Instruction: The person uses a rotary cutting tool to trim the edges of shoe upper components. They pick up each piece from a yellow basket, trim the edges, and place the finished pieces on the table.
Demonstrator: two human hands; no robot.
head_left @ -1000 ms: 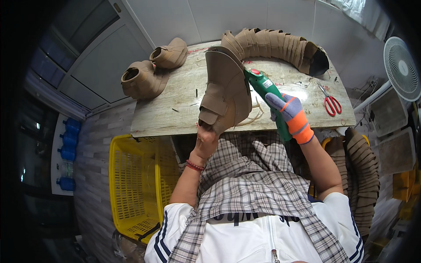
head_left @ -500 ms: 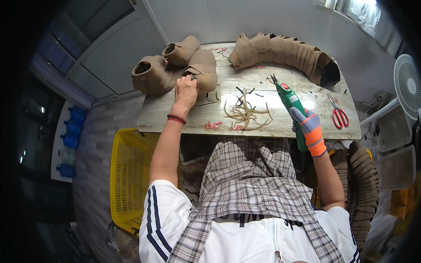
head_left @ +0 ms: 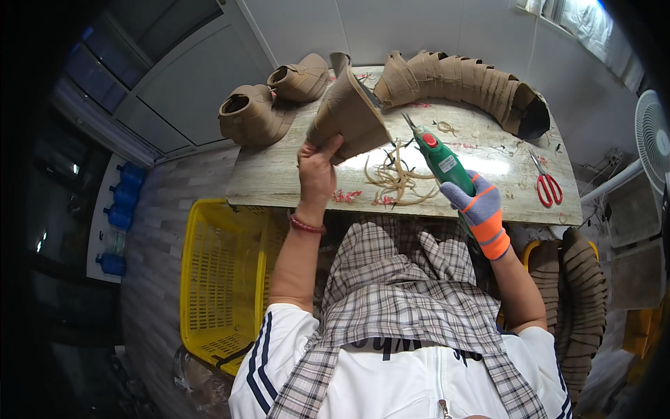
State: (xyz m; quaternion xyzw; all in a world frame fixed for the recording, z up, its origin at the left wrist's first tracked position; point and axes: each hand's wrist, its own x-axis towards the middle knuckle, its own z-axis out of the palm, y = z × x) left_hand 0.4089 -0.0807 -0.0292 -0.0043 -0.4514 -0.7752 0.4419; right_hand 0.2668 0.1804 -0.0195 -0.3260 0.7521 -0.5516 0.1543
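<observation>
Above the table's left half, my bare left hand [head_left: 318, 171] grips the lower edge of a brown shoe upper [head_left: 347, 115], raised and tilted. My right hand [head_left: 483, 215], in a grey and orange glove, is wrapped round green electric scissors [head_left: 445, 160]. Their pointed blades stand to the right of the upper, apart from it. Two more brown uppers [head_left: 248, 119] [head_left: 303, 78] sit at the far left of the table. Tan trimmed strips [head_left: 396, 178] lie in a tangle between my hands.
A curved row of nested uppers [head_left: 460, 84] lies along the table's back. Red-handled scissors [head_left: 548, 187] rest near the right edge. A yellow basket [head_left: 209, 279] stands at the left, more nested uppers [head_left: 583, 293] at the right, and a white fan [head_left: 654, 136] beyond.
My left hand has lifted the upper off the table and drawn it right and toward me. The electric scissors have moved left, nearer to it. A small tan strip now shows near the table's middle.
</observation>
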